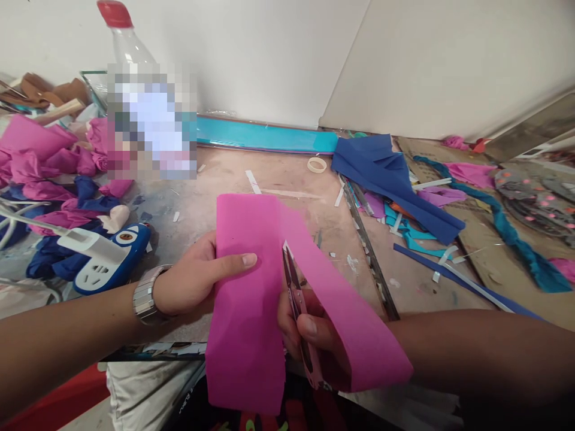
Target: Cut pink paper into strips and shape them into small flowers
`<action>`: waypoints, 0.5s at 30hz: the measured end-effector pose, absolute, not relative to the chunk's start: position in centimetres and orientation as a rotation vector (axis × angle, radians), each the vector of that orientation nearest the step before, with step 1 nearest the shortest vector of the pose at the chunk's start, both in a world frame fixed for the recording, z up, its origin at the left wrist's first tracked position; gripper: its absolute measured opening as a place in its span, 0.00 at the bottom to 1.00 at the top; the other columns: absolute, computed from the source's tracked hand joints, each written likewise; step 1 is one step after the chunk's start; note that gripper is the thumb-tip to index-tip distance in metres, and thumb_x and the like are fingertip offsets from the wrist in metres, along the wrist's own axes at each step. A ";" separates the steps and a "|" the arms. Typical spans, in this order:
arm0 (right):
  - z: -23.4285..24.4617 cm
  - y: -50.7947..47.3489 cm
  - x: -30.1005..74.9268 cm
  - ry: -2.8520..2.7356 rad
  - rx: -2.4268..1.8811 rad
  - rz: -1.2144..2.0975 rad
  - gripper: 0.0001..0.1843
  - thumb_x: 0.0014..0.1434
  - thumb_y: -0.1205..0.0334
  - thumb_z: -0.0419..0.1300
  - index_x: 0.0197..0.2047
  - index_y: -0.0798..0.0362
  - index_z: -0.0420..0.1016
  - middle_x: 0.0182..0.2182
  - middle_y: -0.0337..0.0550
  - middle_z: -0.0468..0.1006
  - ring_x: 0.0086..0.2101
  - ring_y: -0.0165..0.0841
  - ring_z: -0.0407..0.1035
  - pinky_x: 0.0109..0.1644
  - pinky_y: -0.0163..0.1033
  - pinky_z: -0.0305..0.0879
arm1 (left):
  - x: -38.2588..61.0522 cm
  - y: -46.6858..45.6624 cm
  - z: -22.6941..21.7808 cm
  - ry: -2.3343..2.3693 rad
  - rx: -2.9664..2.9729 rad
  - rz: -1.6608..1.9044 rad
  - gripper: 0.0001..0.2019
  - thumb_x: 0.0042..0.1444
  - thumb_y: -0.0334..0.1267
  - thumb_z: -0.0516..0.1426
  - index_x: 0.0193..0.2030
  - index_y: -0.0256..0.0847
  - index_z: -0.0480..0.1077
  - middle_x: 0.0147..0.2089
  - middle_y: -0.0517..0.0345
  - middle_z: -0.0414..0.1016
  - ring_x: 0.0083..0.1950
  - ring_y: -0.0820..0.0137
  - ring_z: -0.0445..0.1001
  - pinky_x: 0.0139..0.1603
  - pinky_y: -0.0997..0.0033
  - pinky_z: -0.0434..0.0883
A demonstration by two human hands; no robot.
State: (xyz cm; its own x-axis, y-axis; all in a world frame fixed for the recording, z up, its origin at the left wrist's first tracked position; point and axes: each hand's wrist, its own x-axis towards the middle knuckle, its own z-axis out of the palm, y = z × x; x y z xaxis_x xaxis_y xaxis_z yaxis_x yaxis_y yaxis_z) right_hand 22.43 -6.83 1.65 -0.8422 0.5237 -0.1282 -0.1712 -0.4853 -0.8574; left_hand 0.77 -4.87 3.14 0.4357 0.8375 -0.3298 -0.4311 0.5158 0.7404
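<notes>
My left hand pinches the left part of a magenta crepe-paper sheet, thumb on top. A steel watch sits on that wrist. My right hand is closed around small pink-handled snips. Their blades sit in a slit that splits the sheet from its far edge. The right strip of the paper drapes over my right hand and hides most of its fingers.
A plastic bottle stands at the back left beside crumpled magenta and blue paper. A blue-and-white power strip lies left. Dark blue paper, a tape ring, a metal ruler and paper scraps lie right.
</notes>
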 end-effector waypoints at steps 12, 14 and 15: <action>1.3 -6.7 22.3 -1.282 -0.582 2.327 0.26 0.62 0.39 0.61 0.30 0.55 0.67 0.20 0.33 0.66 0.19 0.23 0.60 0.22 0.29 0.57 | 0.8 -5.2 2.8 0.707 0.653 0.840 0.16 0.58 0.37 0.65 0.51 0.34 0.74 0.44 0.45 0.83 0.40 0.60 0.83 0.39 0.65 0.80; 1.3 -6.6 22.4 -1.323 -0.570 2.364 0.26 0.63 0.38 0.60 0.29 0.54 0.66 0.20 0.33 0.66 0.19 0.23 0.61 0.22 0.30 0.57 | 0.8 -5.1 2.8 0.718 0.629 0.870 0.16 0.58 0.37 0.65 0.51 0.34 0.73 0.45 0.45 0.83 0.40 0.60 0.83 0.40 0.65 0.80; 1.3 -6.6 22.5 -1.346 -0.570 2.368 0.26 0.63 0.38 0.59 0.29 0.54 0.66 0.20 0.34 0.67 0.19 0.23 0.61 0.21 0.30 0.57 | 0.8 -5.1 2.8 0.715 0.625 0.879 0.16 0.58 0.37 0.65 0.51 0.35 0.73 0.45 0.45 0.83 0.40 0.60 0.83 0.40 0.65 0.80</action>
